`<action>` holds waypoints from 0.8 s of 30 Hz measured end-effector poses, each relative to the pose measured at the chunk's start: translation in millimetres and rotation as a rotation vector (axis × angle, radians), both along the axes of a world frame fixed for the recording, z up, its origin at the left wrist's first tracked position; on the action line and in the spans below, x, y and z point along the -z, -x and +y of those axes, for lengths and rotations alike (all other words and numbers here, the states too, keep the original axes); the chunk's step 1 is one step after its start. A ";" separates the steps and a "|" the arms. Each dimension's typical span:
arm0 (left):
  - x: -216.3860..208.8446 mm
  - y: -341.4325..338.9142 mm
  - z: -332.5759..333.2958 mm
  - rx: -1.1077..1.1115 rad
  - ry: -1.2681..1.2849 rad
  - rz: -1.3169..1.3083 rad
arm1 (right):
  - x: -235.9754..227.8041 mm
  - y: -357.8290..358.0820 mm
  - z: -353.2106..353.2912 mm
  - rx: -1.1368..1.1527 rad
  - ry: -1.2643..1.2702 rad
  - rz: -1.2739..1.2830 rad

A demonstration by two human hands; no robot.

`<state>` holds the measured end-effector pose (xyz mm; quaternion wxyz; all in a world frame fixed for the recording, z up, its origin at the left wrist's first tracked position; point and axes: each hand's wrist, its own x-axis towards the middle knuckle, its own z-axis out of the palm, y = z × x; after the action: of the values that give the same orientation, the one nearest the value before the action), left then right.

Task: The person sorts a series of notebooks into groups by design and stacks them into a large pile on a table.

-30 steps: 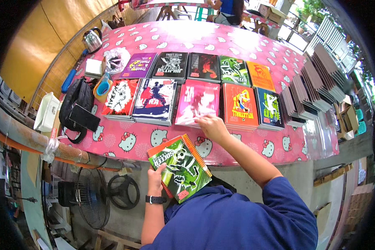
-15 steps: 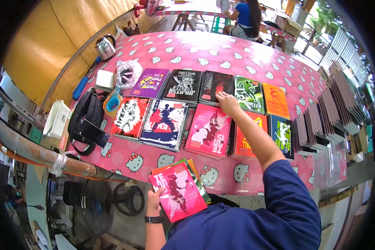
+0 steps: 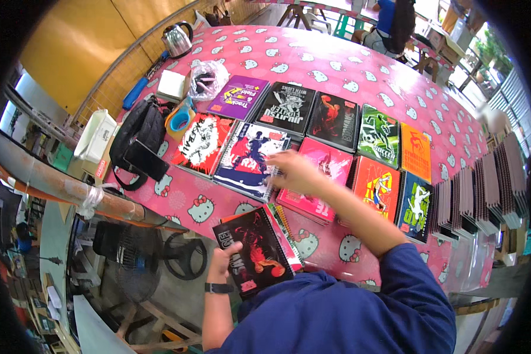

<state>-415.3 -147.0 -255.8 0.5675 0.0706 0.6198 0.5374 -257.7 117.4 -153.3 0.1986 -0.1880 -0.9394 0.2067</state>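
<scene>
My left hand [image 3: 221, 265] grips a small stack of spiral notebooks near my body, the thumb lying over the cover. On top is a black notebook [image 3: 256, 251] with a red figure; edges of pink, green and orange ones show beneath it. My right hand [image 3: 295, 171] reaches over the table to the right edge of a navy-and-white notebook pile [image 3: 248, 156]. Its fingers are blurred, so their grip is unclear. Under that forearm sits a pink notebook pile [image 3: 318, 192]. Behind it is a pile of black notebooks [image 3: 334, 121] with a red figure.
More notebook piles lie around: purple [image 3: 237, 97], black-and-grey [image 3: 286, 109], red [image 3: 203, 144], green [image 3: 379, 135], orange [image 3: 416, 152], orange-red [image 3: 376, 187] and dark blue [image 3: 415, 209]. Brown-edged notebooks [image 3: 475, 197] stand at right. A black bag [image 3: 138, 138], tape roll [image 3: 180, 120] and kettle [image 3: 177, 40] are at left.
A black notebook now tops the stack in my left hand, covering the pink one. My right hand has moved left from the black pile to the navy-and-white pile. The view has shifted.
</scene>
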 end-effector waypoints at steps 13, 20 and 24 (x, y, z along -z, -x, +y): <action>-6.4 93.1 -26.4 -0.166 -0.226 -0.318 | -27.6 71.8 -53.0 -0.595 0.522 -0.079; 14.3 127.8 -23.4 -0.063 -0.158 -0.080 | 76.0 70.0 119.5 0.575 -0.435 -0.266; 11.3 157.8 -25.0 -0.115 -0.194 0.002 | 52.9 75.6 119.7 0.497 -0.389 -0.374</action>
<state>-573.1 -171.9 -267.1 0.5255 0.0898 0.5686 0.6265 -333.2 237.1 -206.2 0.0995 -0.4037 -0.9069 -0.0682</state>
